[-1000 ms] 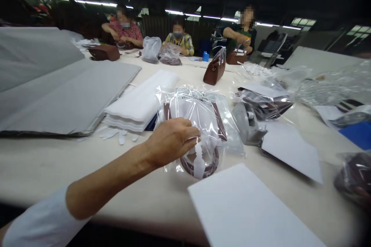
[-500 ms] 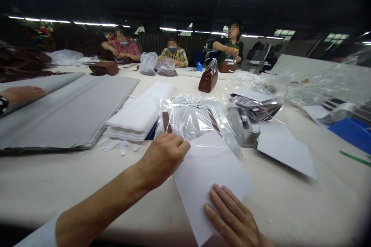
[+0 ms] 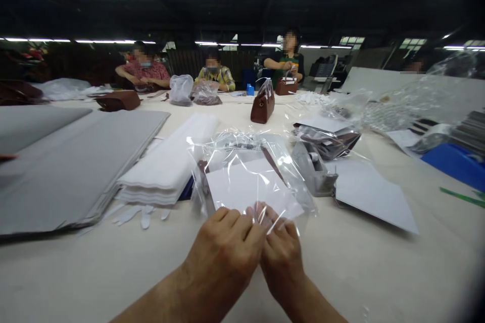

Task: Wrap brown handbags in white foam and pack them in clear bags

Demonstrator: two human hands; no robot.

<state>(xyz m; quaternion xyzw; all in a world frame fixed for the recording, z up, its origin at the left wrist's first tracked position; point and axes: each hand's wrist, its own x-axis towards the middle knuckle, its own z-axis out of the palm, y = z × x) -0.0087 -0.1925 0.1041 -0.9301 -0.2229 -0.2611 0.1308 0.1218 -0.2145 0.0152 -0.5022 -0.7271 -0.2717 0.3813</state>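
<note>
Our left hand (image 3: 223, 250) and right hand (image 3: 282, 252) pinch the near edge of a clear plastic bag (image 3: 250, 176) on the bench (image 3: 379, 267); thin, slippery and likely light, it seems best gripped at that edge.

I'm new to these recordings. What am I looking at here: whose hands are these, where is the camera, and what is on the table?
No machine here: a camera worn on a person's head looks forward and down at their own bare hands. The left hand and right hand meet at the near edge of a clear plastic bag, pinching it; a white sheet and something brown show through it. On the pale table lie grey sheets, a stack of white padding, a tape dispenser, another white sheet and a brown handbag. Other people work at the far side.
</note>
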